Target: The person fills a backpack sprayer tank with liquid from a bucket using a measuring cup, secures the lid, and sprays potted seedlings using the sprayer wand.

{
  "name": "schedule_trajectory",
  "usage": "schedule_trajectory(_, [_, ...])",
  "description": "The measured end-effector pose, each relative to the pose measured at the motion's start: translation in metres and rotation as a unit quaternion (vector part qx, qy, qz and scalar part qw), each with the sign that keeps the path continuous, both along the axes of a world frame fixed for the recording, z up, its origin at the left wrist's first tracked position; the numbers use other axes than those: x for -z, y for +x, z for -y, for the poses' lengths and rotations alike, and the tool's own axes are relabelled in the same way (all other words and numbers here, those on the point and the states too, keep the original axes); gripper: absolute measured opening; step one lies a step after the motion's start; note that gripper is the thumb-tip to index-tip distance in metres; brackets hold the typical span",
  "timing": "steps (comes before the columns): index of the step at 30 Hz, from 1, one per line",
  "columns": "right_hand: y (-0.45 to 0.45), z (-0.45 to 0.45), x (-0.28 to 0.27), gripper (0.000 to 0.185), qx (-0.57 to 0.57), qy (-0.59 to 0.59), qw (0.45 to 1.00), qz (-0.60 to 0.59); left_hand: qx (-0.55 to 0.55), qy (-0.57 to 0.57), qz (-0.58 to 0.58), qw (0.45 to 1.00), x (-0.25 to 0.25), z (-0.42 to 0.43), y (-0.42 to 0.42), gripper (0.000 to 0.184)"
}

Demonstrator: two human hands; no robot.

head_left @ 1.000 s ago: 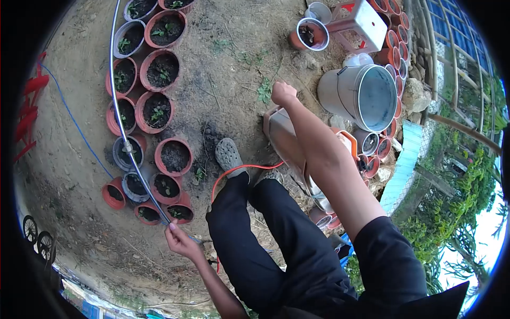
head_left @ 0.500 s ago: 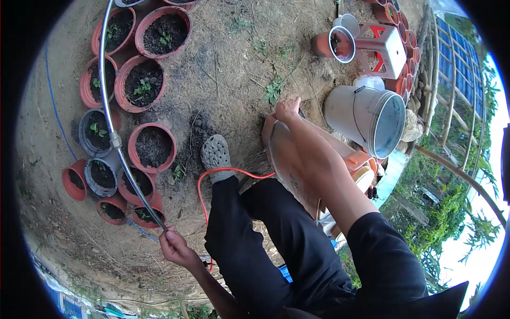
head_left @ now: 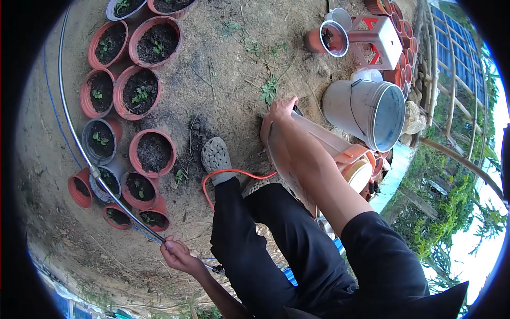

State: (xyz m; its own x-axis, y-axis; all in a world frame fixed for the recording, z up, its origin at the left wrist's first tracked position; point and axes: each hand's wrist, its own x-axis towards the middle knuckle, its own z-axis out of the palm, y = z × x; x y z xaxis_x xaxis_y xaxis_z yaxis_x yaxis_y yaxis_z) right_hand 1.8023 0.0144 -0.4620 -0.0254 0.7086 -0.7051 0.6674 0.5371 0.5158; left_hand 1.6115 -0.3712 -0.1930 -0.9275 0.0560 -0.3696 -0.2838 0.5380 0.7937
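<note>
My left hand [head_left: 180, 256] is closed around the near end of a long, thin metal spray wand [head_left: 75, 131]. The wand arcs over and past the potted seedlings, with a metal joint partway along. My right hand [head_left: 282, 108] is curled at the far end of a pale, dirty tank sprayer [head_left: 311, 127] beside my leg. A dark piece, seemingly a handle, shows by its fingers, and the grip is partly hidden. An orange hose [head_left: 234, 171] loops from the sprayer across my ankle.
Plant pots [head_left: 141, 91] with soil and seedlings stand at left. On the right are a white bucket [head_left: 345, 109], a red-and-white stool [head_left: 383, 42] and a pot with a pale rim [head_left: 324, 41]. More pots and bamboo poles [head_left: 431, 74] lie behind. My clog [head_left: 215, 156] rests on the dirt.
The wand has swung left, away from the middle of the pots, and my left hand has shifted slightly. My right hand stays at the sprayer, a little lower and to the left.
</note>
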Motion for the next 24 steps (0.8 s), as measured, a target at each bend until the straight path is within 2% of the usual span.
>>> schedule_trajectory(4, [0.005, -0.007, -0.002, 0.026, 0.043, -0.040, 0.997, -0.041, 0.024, -0.012, -0.017, 0.999, -0.001, 0.000, -0.001, 0.023])
schedule_trajectory(13, [-0.001, 0.013, 0.013, 0.025, 0.041, 0.047, 0.996, -0.056, 0.058, -0.009, -0.004, 0.998, -0.005, 0.001, -0.003, 0.024])
schedule_trajectory(16, [-0.008, 0.012, 0.003, 0.025, 0.081, 0.051, 0.992, -0.079, 0.083, 0.008, -0.009, 0.997, -0.003, 0.004, -0.005, 0.022])
schedule_trajectory(20, [-0.018, 0.014, -0.014, 0.034, 0.147, -0.014, 0.987, -0.057, 0.110, 0.002, -0.015, 0.994, -0.010, 0.000, -0.005, 0.023])
schedule_trajectory(22, [-0.029, 0.037, -0.021, 0.041, 0.145, 0.070, 0.980, -0.113, 0.111, 0.000, -0.004, 0.994, -0.022, -0.003, -0.002, 0.024])
schedule_trajectory(24, [-0.053, 0.060, -0.048, 0.051, 0.205, 0.055, 0.955, -0.210, 0.122, 0.002, 0.003, 0.993, -0.040, -0.007, -0.002, 0.025])
